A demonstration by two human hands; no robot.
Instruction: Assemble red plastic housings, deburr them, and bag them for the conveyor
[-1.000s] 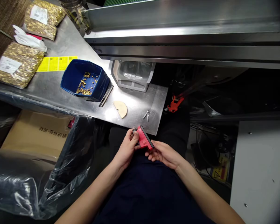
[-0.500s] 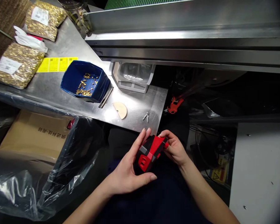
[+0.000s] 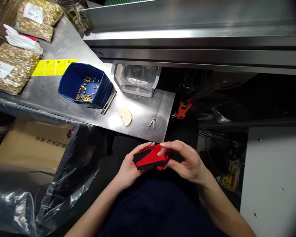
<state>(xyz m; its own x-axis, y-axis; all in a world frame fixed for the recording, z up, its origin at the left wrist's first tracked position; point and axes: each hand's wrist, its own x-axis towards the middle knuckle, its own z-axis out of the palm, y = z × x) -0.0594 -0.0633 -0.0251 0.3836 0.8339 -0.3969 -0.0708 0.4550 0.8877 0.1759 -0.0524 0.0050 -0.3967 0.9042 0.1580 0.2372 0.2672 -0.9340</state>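
Both of my hands hold a red and black plastic part [image 3: 149, 158] over my lap, just below the front edge of the metal worktop [image 3: 143, 118]. My left hand [image 3: 128, 168] cups it from underneath and on the left, fingers curled along its edge. Over its right end my right hand [image 3: 187, 163] closes, fingertips pressing on the red top face. The part lies nearly flat, a black wedge showing at its left end.
On the worktop stand a blue bin [image 3: 85, 86] with small brass pieces, a clear grey bin [image 3: 136, 79], a beige half disc [image 3: 125, 116], tweezers [image 3: 153, 122], yellow labels [image 3: 53, 66] and bags of brass parts [image 3: 8, 67]. A cardboard box [image 3: 32, 144] under plastic film sits left. Orange pliers [image 3: 182, 109] lie right.
The part was turned from standing on end in my left palm to lying flat. My right hand moved over its right end and my left hand slid under it.
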